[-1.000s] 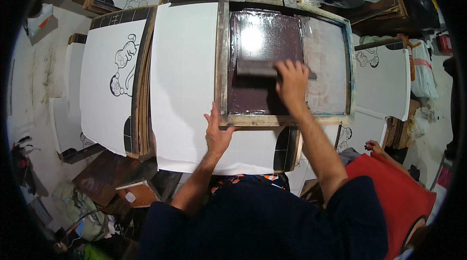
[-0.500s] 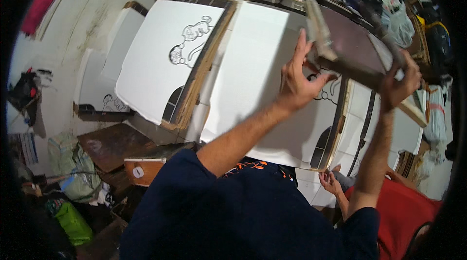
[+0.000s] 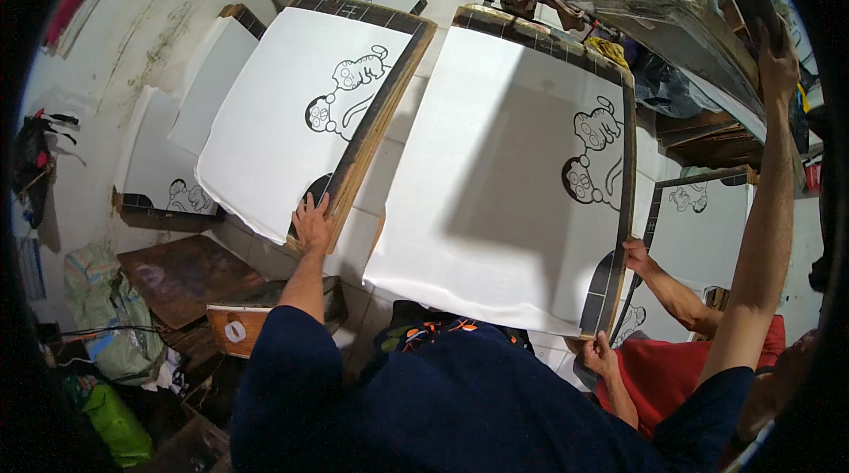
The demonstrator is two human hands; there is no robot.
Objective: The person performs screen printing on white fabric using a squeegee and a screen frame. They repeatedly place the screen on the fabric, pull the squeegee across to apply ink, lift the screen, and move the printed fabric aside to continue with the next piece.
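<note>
My left hand (image 3: 311,224) rests with its fingers spread on the near right corner of the left board, by a black patch. That board carries a white cloth sheet (image 3: 265,110) printed with a black line cartoon. At the far right my raised right hand (image 3: 778,66) is closed around the dark edge of a screen-printing frame (image 3: 641,0), which is tilted up. In front of me lies a second white sheet (image 3: 460,137) on a board (image 3: 626,199), bearing a similar printed drawing. The frame's shadow falls across it.
A co-worker in red (image 3: 654,376) holds the middle board's right edge with both hands. More printed sheets (image 3: 699,225) lie on boards to the right and far left. Bags and a black plastic bundle (image 3: 663,88) are beyond. A wooden box (image 3: 239,330) stands at lower left.
The frame has swung up and right, uncovering the middle sheet's drawing. My left hand has left the frame's side and come down on the left board. The co-worker's hands now grip the middle board.
</note>
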